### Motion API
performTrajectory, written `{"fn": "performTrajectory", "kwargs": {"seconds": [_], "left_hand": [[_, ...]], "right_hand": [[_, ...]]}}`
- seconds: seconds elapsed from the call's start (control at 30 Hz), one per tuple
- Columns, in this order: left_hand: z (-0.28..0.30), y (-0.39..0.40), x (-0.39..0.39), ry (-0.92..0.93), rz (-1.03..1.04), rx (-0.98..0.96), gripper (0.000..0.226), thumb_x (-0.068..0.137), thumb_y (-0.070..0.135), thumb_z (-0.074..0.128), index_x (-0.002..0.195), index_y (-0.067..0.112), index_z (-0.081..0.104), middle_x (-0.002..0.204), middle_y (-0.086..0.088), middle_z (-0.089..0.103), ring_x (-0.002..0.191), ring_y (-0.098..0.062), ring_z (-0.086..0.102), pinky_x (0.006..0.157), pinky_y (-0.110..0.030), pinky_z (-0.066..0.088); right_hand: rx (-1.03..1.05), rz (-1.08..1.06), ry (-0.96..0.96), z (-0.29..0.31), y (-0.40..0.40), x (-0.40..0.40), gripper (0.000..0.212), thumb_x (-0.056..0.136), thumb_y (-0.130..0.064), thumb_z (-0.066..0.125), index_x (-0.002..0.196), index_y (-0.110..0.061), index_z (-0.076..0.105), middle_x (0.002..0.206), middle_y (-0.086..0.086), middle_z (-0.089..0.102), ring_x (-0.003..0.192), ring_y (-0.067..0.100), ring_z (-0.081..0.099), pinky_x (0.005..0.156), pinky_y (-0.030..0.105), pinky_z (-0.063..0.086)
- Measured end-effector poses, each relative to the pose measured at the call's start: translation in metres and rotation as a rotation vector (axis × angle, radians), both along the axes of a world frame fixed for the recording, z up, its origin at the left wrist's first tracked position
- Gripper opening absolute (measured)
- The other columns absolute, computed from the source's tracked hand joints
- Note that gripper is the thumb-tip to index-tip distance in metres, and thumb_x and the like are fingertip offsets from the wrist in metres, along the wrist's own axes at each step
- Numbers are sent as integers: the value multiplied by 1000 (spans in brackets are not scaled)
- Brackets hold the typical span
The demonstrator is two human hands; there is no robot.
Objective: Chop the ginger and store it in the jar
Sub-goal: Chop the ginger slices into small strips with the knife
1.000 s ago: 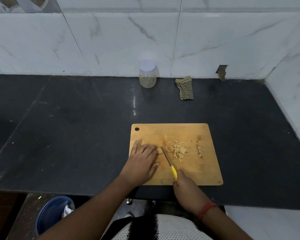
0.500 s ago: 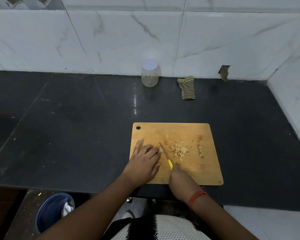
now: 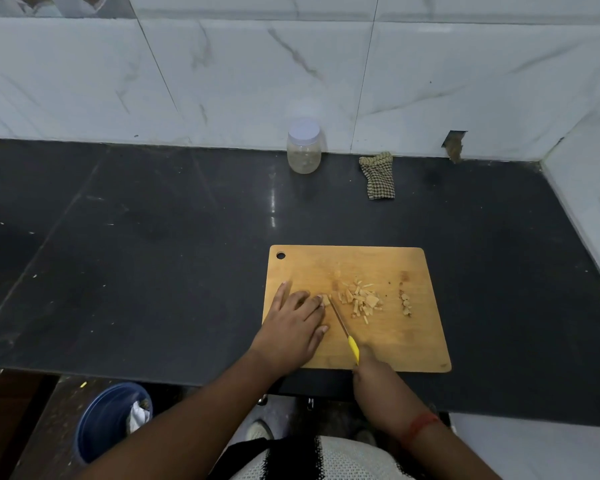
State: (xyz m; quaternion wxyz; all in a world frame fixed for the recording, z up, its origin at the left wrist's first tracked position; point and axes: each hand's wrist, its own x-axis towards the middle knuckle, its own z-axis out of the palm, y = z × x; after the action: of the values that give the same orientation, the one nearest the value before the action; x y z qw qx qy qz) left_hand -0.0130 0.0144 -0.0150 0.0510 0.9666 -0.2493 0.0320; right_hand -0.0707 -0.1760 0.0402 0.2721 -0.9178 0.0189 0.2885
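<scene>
A wooden cutting board [image 3: 378,265] lies on the black counter. My left hand [image 3: 293,327] rests on its left part, fingertips holding down a small ginger piece [image 3: 325,300]. My right hand [image 3: 373,374] grips the yellow handle of a knife [image 3: 343,327], whose thin blade lies right beside that piece. Chopped ginger strips [image 3: 359,299] are piled at the board's middle, and a smaller heap of ginger bits [image 3: 405,303] lies to the right. A clear jar [image 3: 304,147] with a white lid stands closed by the back wall.
A checked cloth [image 3: 377,175] lies right of the jar. The black counter [image 3: 153,254] meets white marble walls behind and at the right. A blue bin [image 3: 108,420] stands on the floor below the counter's front edge.
The knife and my right hand moved forward over the board, then drew back toward me. My left hand stayed on the ginger piece.
</scene>
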Motion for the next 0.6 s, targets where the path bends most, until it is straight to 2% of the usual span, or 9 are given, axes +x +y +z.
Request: {"fn": "performTrajectory", "kwargs": {"seconds": [0.1,0.2,0.33,0.47,0.6], "left_hand": [[-1,0,-1,-1,1,7,49,103,47,34,134,19,60,139,3,58,132,-22,46,122,-57,17],[-1,0,-1,-3,2,13,48,103,46,35,134,20,60,140,3,58,131,-22,46,121,-57,17],[-2,-1,-1,-10,4,14,47,103,46,36,135,20,59,140,4,57,131,-21,46,121,-58,18],[-4,0,0,-7,4,10,47,103,46,36,136,20,58,141,3,57,132,-21,46,121,-57,19],[-5,0,0,-28,1,-1,45,102,44,39,133,20,61,139,3,59,131,-21,48,120,-57,22]], "right_hand": [[-67,47,-18,-2,8,19,32,99,-8,36,130,-6,36,89,6,60,80,21,63,57,21,37],[-148,119,-55,-4,9,22,32,99,-8,36,131,-4,37,72,-2,49,60,6,48,48,17,29],[-88,89,30,-8,-4,-2,38,99,-9,35,137,-7,31,80,0,54,62,6,51,50,18,32],[-14,19,32,-3,-9,0,35,100,-13,35,134,-12,33,88,3,60,74,14,58,63,25,44],[-77,59,-20,-6,6,16,37,99,-10,36,136,-6,32,85,3,59,68,13,52,47,17,30]]}}
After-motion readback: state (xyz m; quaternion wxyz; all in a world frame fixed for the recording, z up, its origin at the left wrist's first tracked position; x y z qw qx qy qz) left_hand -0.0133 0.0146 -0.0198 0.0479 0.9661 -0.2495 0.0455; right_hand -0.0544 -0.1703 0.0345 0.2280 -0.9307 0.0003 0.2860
